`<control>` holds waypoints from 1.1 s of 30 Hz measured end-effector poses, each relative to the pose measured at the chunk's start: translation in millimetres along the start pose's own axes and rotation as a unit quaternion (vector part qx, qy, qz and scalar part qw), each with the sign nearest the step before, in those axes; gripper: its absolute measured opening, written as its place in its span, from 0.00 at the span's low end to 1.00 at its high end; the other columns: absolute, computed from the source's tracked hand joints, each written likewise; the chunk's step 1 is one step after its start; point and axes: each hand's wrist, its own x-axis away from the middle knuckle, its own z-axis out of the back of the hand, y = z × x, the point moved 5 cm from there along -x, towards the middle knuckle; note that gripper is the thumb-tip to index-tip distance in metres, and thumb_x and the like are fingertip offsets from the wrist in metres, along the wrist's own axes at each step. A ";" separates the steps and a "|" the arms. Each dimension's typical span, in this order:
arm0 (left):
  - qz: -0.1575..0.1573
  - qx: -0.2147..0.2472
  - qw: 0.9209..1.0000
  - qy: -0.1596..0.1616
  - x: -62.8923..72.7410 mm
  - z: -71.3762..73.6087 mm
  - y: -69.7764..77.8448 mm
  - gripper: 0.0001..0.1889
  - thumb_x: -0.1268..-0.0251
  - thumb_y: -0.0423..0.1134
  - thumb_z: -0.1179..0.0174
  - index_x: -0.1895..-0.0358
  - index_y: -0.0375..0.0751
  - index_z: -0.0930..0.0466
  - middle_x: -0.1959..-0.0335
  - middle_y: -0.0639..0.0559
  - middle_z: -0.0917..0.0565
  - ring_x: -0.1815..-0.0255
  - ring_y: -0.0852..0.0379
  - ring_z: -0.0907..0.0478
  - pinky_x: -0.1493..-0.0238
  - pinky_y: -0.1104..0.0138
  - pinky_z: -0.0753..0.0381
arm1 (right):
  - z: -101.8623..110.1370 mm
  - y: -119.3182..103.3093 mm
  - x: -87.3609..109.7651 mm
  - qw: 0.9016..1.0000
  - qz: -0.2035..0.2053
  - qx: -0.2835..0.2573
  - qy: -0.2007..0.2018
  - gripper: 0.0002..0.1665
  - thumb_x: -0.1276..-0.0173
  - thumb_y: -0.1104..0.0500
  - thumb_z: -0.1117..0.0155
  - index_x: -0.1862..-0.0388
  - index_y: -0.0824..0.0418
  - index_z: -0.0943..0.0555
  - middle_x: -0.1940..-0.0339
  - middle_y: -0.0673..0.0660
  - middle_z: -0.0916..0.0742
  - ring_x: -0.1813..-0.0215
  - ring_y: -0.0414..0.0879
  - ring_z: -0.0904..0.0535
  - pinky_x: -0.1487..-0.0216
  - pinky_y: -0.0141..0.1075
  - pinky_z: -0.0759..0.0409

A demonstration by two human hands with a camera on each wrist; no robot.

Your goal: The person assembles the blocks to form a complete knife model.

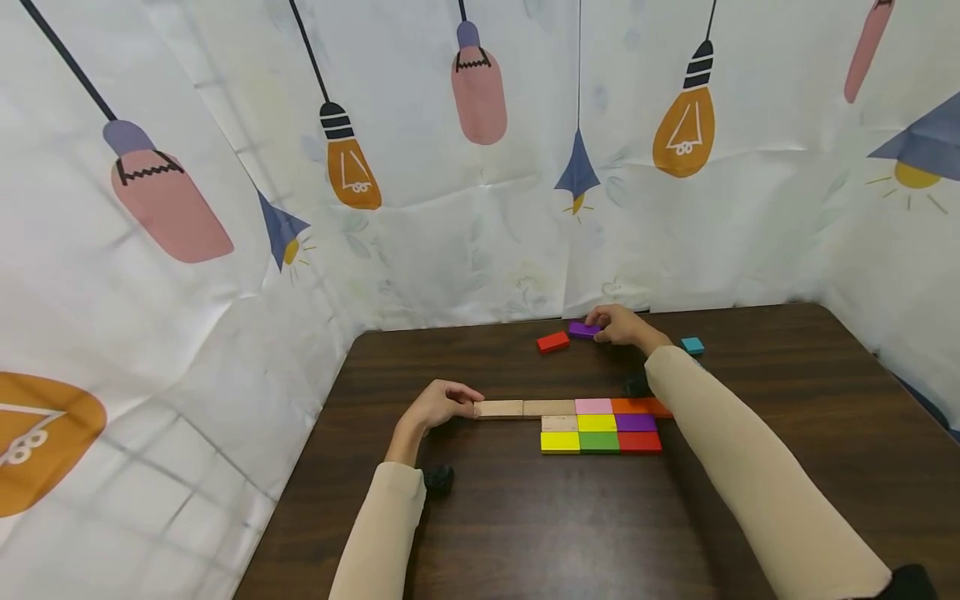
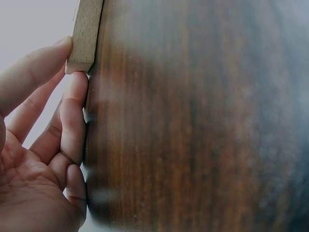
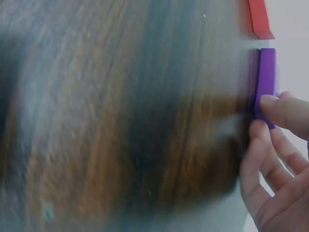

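My left hand (image 1: 437,406) is at the left end of a row of blocks, its thumb and fingers pinching the end of a plain wooden block (image 1: 500,408). In the left wrist view that wooden block (image 2: 86,36) lies flat on the table. Toward the back edge, my right hand (image 1: 619,325) grips a purple block (image 1: 581,330) by its right end. The right wrist view shows the thumb on the purple block (image 3: 266,77), with fingers behind it. Flat coloured and plain blocks lie edge to edge in three rows, including a green block (image 1: 598,442) and a pink block (image 1: 593,407).
A loose red block (image 1: 553,342) lies left of the purple one. A loose turquoise block (image 1: 692,345) lies beyond the right forearm. All of it is on a dark brown wooden table (image 1: 525,533). White cloth printed with lamps (image 1: 480,250) hangs behind and at the sides.
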 end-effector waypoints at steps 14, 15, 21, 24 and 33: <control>0.002 0.000 1.000 0.000 2.4 0.9 3.1 0.09 0.37 0.37 0.27 0.54 0.45 0.09 0.65 0.48 0.14 0.63 0.52 0.20 0.53 0.60 0.21 | 10.8 -11.8 24.9 0.998 0.031 0.000 -0.060 0.16 0.29 0.71 0.37 0.43 0.69 0.20 0.45 0.72 0.20 0.48 0.59 0.20 0.57 0.42 0.12; 0.002 0.000 1.000 0.001 2.6 0.9 2.9 0.10 0.37 0.37 0.27 0.54 0.44 0.09 0.66 0.48 0.13 0.63 0.52 0.20 0.53 0.60 0.21 | 11.4 -12.8 27.3 0.998 0.035 0.001 -0.059 0.16 0.28 0.71 0.37 0.43 0.68 0.20 0.44 0.72 0.20 0.47 0.60 0.20 0.57 0.43 0.12; 0.006 -0.004 1.000 0.002 2.9 1.0 1.0 0.09 0.37 0.38 0.27 0.54 0.46 0.09 0.66 0.49 0.14 0.63 0.52 0.20 0.53 0.60 0.22 | 14.9 -21.5 46.3 0.996 0.068 0.003 -0.053 0.17 0.27 0.70 0.38 0.41 0.68 0.21 0.39 0.72 0.19 0.44 0.63 0.18 0.56 0.45 0.12; 0.004 -0.005 1.000 0.002 2.2 1.9 0.4 0.09 0.38 0.38 0.27 0.54 0.46 0.09 0.65 0.48 0.14 0.63 0.52 0.20 0.53 0.59 0.22 | 17.3 -25.2 57.3 0.995 0.088 0.003 -0.041 0.17 0.28 0.70 0.37 0.41 0.68 0.20 0.42 0.71 0.18 0.53 0.58 0.15 0.57 0.44 0.12; 0.002 0.001 1.000 -0.001 -0.6 0.5 -0.2 0.10 0.38 0.37 0.27 0.54 0.45 0.09 0.65 0.48 0.13 0.62 0.52 0.20 0.52 0.59 0.21 | 17.9 -25.6 98.5 0.992 0.120 0.029 -0.007 0.18 0.30 0.65 0.32 0.42 0.57 0.18 0.49 0.59 0.15 0.61 0.44 0.16 0.59 0.39 0.18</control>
